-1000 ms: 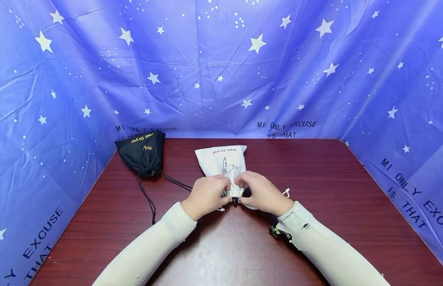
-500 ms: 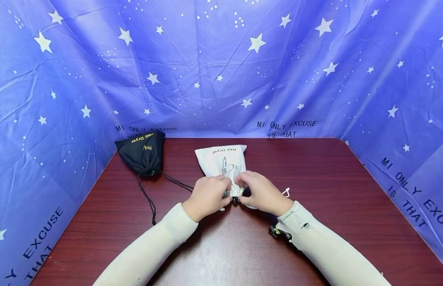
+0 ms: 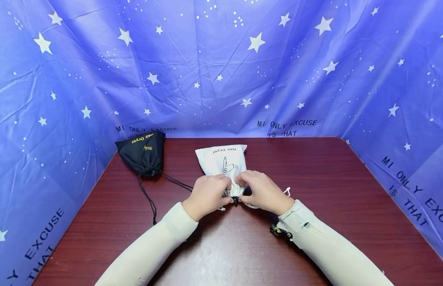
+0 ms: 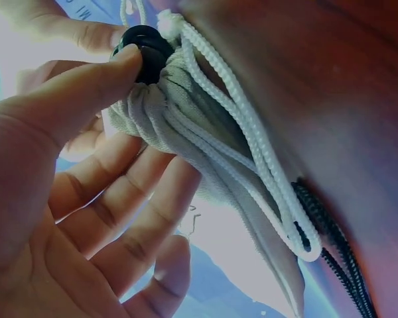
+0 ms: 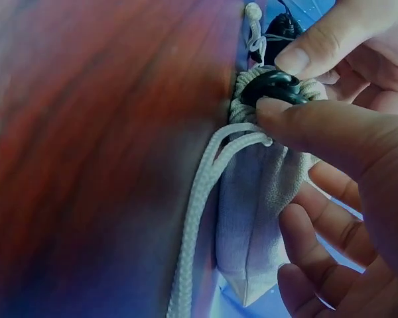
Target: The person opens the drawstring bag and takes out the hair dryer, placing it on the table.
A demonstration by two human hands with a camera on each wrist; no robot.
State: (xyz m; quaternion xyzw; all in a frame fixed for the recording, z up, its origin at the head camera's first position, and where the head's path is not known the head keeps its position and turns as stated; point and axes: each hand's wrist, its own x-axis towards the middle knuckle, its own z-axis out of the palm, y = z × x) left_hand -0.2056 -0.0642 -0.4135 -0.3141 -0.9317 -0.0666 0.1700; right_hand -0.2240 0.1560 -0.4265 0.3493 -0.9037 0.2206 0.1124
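A white drawstring bag [image 3: 221, 160], printed "Hair Dryer" with a dryer drawing, lies on the table with its gathered neck toward me. From its mouth pokes a glossy black looped piece [image 5: 273, 87]; the rest of it is hidden inside. My left hand [image 3: 208, 196] holds the neck from the left, thumb tip on the black piece and fingers against the cloth. On the other side my right hand [image 3: 263, 193] holds the neck likewise, its thumb also on the black piece. White drawstrings [image 4: 242, 126] hang out at both sides of the neck.
A black drawstring bag [image 3: 141, 155] with yellow "Hair Dryer" print lies at the table's back left. Its black cord [image 3: 148, 202] trails forward, and another runs toward my left hand. Blue star-patterned cloth [image 3: 221, 59] encloses the dark red table [image 3: 314, 171] at the back and sides.
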